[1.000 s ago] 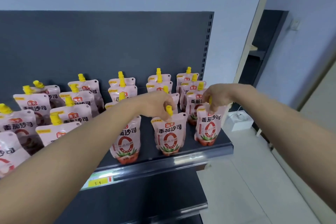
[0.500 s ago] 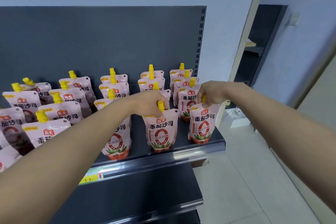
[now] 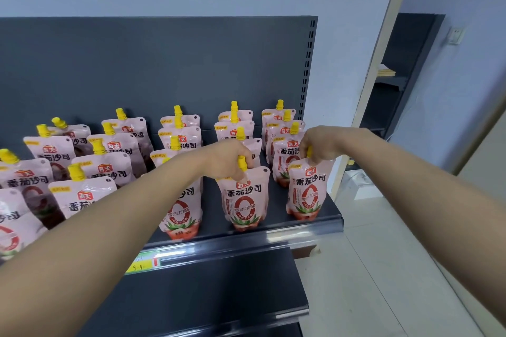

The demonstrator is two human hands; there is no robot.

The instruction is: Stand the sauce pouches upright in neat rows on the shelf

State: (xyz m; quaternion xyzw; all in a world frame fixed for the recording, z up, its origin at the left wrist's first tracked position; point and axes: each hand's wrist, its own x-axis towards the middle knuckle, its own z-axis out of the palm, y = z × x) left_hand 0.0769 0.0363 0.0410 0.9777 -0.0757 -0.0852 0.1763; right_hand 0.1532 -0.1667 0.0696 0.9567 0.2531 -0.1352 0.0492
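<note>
While the fingers of my left hand [image 3: 230, 157] are curled round the yellow spout [image 3: 242, 163] of the middle pouch [image 3: 243, 200] and my right hand [image 3: 319, 145] pinches the top of the end pouch [image 3: 308, 191], both pouches stand on their bases in the front row of the shelf [image 3: 277, 210], close to its lip [image 3: 301, 228]. Holding by the tops alone, I judge the soft bodies could swing or slump as I let go, tipping forward over the lip or back into the rows behind [image 3: 234, 128]. The end pouch sits near the shelf's open right end, so a nudge there could send it off. My left forearm [image 3: 137, 205] crosses the neighbouring pouch [image 3: 182, 213] and might drag it askew when I withdraw.
</note>
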